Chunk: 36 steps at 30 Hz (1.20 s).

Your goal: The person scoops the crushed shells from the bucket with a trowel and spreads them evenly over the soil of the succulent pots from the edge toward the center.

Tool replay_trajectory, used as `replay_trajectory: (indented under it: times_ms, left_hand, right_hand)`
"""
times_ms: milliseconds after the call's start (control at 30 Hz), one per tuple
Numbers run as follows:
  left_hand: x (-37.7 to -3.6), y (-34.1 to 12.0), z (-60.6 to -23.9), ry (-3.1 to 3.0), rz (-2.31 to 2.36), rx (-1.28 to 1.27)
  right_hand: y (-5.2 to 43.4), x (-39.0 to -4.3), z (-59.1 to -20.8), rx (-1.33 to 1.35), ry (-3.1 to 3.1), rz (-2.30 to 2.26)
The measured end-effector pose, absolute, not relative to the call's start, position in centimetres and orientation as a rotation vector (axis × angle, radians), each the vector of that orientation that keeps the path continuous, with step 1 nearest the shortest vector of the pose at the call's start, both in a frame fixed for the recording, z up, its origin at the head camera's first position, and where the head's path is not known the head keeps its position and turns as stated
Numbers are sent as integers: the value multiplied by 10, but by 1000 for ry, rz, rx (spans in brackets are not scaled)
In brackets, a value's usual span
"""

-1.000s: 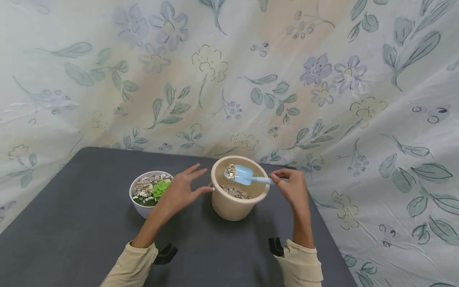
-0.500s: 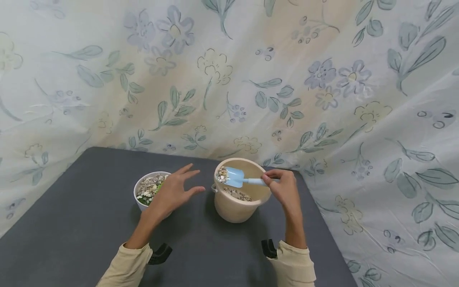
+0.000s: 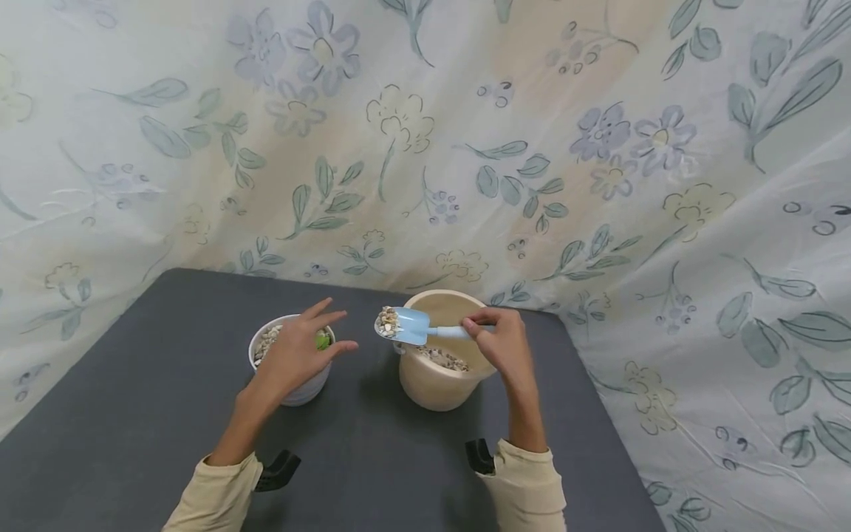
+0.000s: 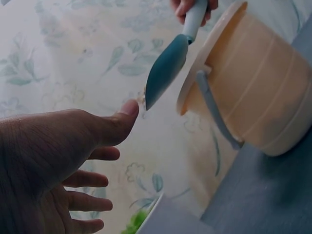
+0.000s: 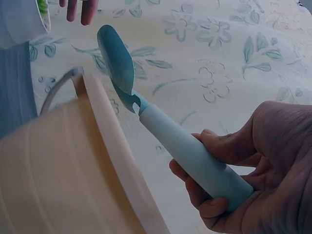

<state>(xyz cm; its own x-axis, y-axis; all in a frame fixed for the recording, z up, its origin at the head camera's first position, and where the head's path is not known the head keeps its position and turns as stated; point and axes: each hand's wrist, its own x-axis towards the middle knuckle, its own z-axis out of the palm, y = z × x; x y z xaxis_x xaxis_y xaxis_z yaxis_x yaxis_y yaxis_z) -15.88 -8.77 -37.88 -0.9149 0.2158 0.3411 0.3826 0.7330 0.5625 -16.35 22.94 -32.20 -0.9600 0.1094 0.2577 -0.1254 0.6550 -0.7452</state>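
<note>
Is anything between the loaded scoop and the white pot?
Yes: the left hand hovers over the white pot, its fingers spread across the opening. The scoop, held by the right hand, sits just past the beige bucket's rim.

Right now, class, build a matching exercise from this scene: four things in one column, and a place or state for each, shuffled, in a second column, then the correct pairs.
Things
1. blue scoop
2. beige bucket
3. white pot
4. left hand

Places or states
A. holds a green plant and pebbles
B. open, fingers spread above the pot
C. loaded with pebbles, gripped by the right hand
D. stands rightmost on the grey table

Pairs: 1-C, 2-D, 3-A, 4-B
</note>
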Motion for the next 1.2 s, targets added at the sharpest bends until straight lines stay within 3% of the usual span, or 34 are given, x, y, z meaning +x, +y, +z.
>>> replay_trajectory:
  times_ms: [1200]
  left_hand:
    - [-124,-182,-402,-2776,-986,19]
  right_hand:
    - [112,-172,-339,473,-2635,1298]
